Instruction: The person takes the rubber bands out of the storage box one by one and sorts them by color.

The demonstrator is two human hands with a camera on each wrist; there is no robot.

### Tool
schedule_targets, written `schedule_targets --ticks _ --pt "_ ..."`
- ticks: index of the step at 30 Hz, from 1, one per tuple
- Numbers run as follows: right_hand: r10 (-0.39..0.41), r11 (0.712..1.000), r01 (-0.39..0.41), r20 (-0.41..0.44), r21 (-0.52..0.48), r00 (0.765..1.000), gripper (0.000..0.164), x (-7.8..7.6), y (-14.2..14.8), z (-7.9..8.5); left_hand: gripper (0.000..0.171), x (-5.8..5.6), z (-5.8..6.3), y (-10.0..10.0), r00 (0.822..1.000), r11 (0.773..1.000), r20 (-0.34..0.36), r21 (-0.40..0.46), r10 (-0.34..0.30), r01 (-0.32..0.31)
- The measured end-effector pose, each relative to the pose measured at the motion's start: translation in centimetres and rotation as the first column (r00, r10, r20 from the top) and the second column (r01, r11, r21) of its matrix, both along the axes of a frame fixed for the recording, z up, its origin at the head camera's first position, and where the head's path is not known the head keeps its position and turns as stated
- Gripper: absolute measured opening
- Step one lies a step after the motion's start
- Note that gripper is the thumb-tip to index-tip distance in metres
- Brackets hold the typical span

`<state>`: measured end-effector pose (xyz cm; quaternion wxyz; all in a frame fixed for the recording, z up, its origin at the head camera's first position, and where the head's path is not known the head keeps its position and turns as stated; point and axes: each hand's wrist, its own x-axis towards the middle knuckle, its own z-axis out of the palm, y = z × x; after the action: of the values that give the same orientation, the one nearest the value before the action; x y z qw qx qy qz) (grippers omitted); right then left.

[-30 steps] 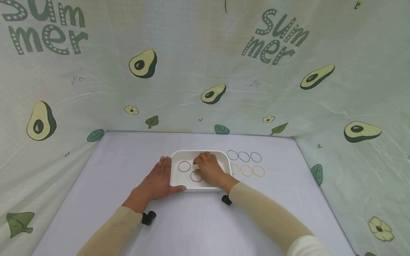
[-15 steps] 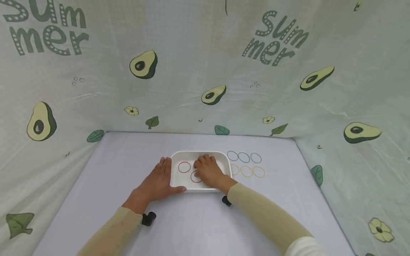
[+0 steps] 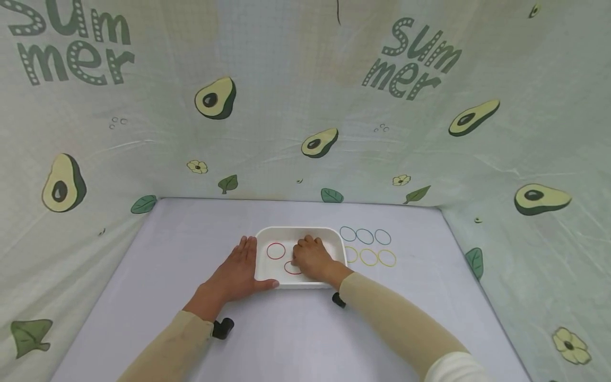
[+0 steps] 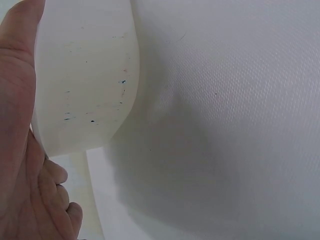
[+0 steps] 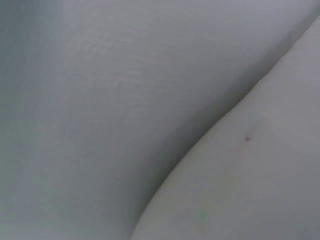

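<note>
A shallow white tray (image 3: 267, 273) sits on the table in the head view. My left hand (image 3: 235, 271) rests against its left side with straight fingers, the thumb along the front edge. The left wrist view shows the thumb (image 4: 17, 95) on the tray's outer wall (image 4: 90, 75). Inside the tray, my right hand (image 3: 312, 260) pinches the edge of a thin red rubber band (image 3: 288, 270), which looks flattened. Its fingertips are partly hidden. Another red rubber band (image 3: 276, 258) lies round and flat at the tray's left.
To the right of the tray lie three blue rubber bands (image 3: 365, 243) in a row, with three yellow ones (image 3: 368, 265) in front. The tray's edge partly covers the leftmost yellow one. A patterned curtain (image 3: 267, 132) encloses the white table (image 3: 286, 339).
My right fingers have drawn together at the nearer red rubber band, whose outline has gone from round to flattened. The left hand and tray stay put.
</note>
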<state>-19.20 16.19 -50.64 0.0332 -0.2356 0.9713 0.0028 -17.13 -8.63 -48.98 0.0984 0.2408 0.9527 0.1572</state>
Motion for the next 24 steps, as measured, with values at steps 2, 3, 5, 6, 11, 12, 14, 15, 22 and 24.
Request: schedule_targets --ticks 2,3,5,6,11,12,14,15,22,24 --pt "0.030 0.999 -0.030 -0.017 0.037 0.999 0.025 0.1 0.1 0.0 0.134 0.0 0.0 0.0 1.000 1.000 0.002 -0.005 -0.001 0.001" --pt "0.049 0.997 -0.047 -0.033 0.059 0.998 0.026 0.2 0.2 0.0 0.134 0.0 0.0 0.0 1.000 1.000 0.001 -0.007 -0.002 0.002" --pt "0.090 0.991 -0.081 -0.083 0.102 0.992 0.027 0.2 0.3 -0.1 0.134 0.1 0.0 0.0 1.000 1.000 -0.005 -0.011 -0.005 0.005" --pt "0.108 0.988 -0.094 -0.110 0.121 0.988 0.027 0.3 0.4 -0.1 0.133 0.1 0.0 0.0 1.000 1.000 -0.010 -0.012 -0.006 0.006" --pt "0.177 0.973 -0.135 -0.234 0.185 0.956 0.022 0.3 0.7 -0.2 0.133 0.1 0.1 0.0 1.000 1.000 -0.018 -0.014 -0.009 0.009" --pt "0.183 0.972 -0.137 -0.249 0.193 0.951 0.019 0.2 0.7 -0.2 0.133 0.1 0.0 0.1 1.000 1.000 -0.016 -0.015 -0.008 0.007" --pt "0.190 0.969 -0.135 -0.277 0.207 0.942 0.015 0.2 0.8 -0.2 0.134 0.1 0.0 0.1 1.000 1.000 -0.014 -0.015 -0.007 0.006" --pt "0.190 0.968 -0.131 -0.288 0.212 0.938 0.013 0.1 0.8 -0.2 0.134 0.1 0.1 0.1 1.000 1.000 -0.013 -0.012 -0.006 0.006" --pt "0.129 0.972 -0.067 -0.277 0.224 0.952 0.010 -0.2 1.0 -0.1 0.132 0.0 0.0 0.0 1.000 1.000 -0.014 -0.005 -0.003 0.003" --pt "0.116 0.973 -0.054 -0.274 0.224 0.955 0.009 -0.2 1.1 -0.1 0.132 0.0 -0.1 0.0 1.000 1.000 -0.015 -0.008 -0.004 0.003"
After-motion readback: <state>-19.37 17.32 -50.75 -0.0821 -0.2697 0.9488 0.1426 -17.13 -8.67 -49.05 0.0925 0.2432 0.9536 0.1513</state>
